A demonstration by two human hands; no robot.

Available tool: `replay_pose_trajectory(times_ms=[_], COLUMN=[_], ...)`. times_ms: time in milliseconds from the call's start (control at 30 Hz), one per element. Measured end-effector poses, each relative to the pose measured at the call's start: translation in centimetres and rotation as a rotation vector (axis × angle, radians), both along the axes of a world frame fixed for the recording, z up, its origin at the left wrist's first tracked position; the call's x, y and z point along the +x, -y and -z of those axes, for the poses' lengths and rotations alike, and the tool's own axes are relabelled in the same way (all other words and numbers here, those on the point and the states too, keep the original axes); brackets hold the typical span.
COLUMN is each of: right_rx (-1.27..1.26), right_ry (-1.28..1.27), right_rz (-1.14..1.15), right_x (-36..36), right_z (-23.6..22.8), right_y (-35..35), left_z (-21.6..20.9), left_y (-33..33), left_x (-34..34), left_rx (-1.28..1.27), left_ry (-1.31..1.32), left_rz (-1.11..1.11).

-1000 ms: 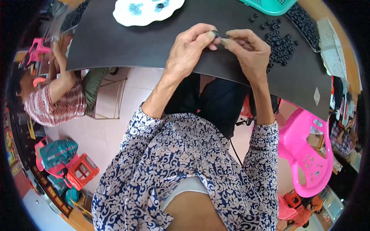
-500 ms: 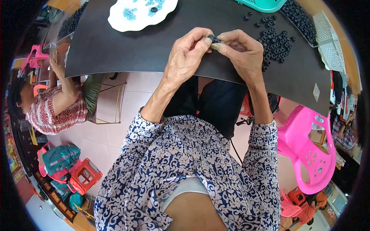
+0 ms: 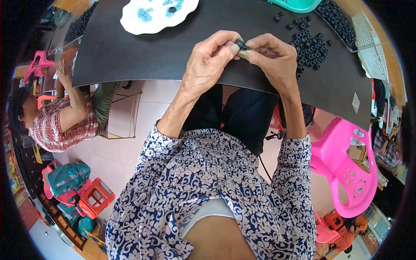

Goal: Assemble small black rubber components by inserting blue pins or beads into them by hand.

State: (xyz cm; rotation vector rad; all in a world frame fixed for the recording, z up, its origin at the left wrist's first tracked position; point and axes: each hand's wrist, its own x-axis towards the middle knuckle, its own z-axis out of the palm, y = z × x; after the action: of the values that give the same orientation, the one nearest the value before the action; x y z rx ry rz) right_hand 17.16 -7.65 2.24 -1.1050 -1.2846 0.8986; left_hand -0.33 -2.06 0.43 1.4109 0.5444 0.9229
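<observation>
Above the dark table, my left hand (image 3: 211, 60) and my right hand (image 3: 273, 57) meet fingertip to fingertip. Both are closed in a pinch on a small black ring-shaped part (image 3: 240, 44), its far side partly covered by my fingers. A loose pile of similar black ring parts (image 3: 313, 51) lies just right of my right hand. Beyond my left hand sits a white wavy-edged plate (image 3: 149, 27) bearing small blue bits and one black ring.
A green plastic basket (image 3: 299, 8) stands at the far edge of the table (image 3: 130, 60). More black parts (image 3: 336, 21) fill a tray at far right, beside a white perforated basket (image 3: 369, 43). A pink chair (image 3: 346, 169) is at right. Someone in a red patterned shirt (image 3: 65, 123) sits at left.
My hands stay almost in place. The black ring part is tilted slightly between the fingertips and shows a little more of itself.
</observation>
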Motion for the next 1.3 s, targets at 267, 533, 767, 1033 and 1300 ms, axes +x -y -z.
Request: replay_pose_trajectory(times_ms=[267,533,767,1033,1300], right_rx=[-0.081,-0.074,-0.068,-0.026,-0.078], right_ry=[0.073,0.088,0.032,0.013,-0.041], right_rz=[-0.035,-0.031,-0.040,-0.059,-0.150], right_x=[0.5,0.7,0.6,0.3,0.8], right_z=[-0.4,0.0,0.0,-0.1,-0.4], right_y=[0.4,0.5,0.5,0.5,0.5], left_z=[0.2,0.6,0.5,0.8,0.7], left_y=[0.0,-0.2,-0.2,-0.5,-0.9], left_x=[0.1,0.0,-0.1,0.1,-0.1], left_rx=[0.012,0.008,-0.046,-0.095,-0.121], left_ry=[-0.024,-0.006,0.004,0.104,0.053], left_rz=[-0.019,0.025,0.029,0.086,0.210])
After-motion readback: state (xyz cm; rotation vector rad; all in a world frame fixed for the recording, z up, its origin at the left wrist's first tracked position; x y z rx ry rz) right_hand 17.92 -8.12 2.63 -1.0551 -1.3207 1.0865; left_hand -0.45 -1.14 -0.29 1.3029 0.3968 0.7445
